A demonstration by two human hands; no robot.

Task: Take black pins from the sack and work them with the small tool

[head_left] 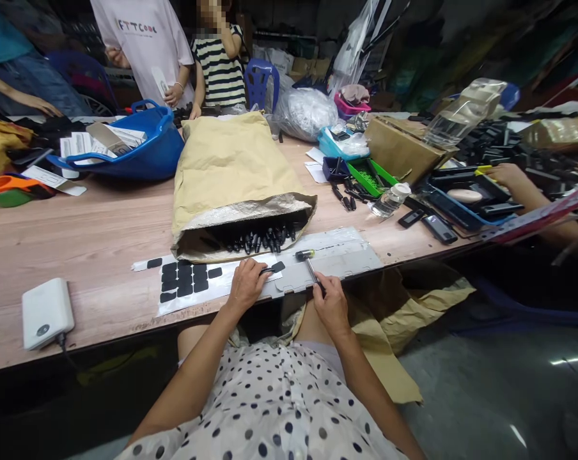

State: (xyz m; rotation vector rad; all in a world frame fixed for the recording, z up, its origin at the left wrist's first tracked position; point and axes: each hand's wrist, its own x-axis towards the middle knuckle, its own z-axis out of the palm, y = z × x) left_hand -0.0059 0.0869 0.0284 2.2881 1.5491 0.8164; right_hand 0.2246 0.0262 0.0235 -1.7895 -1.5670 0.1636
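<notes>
My left hand (245, 285) rests at the table's front edge, its fingers closed on a small black part (266, 270) whose exact kind I cannot make out. Just beyond the fingertips lies a black rounded patch (279, 266). In my right hand (331, 301) is the handle of a small hammer (311, 271); its black and yellow head is over a grey board (351, 252). To the left, a white sheet (205, 296) carries rows of black rounded patches (184, 279). Behind my hands lies a large paper sack (226, 160), its mouth facing me, with many black pen-like parts (260, 239) inside.
A white power bank (48, 313) with a cable sits at left. Behind it are a blue basin (159, 150) of white boxes and co-workers. On the right stand a green tray (371, 177), a clear bottle (390, 199), black devices (437, 228) and a co-worker's hand (508, 175).
</notes>
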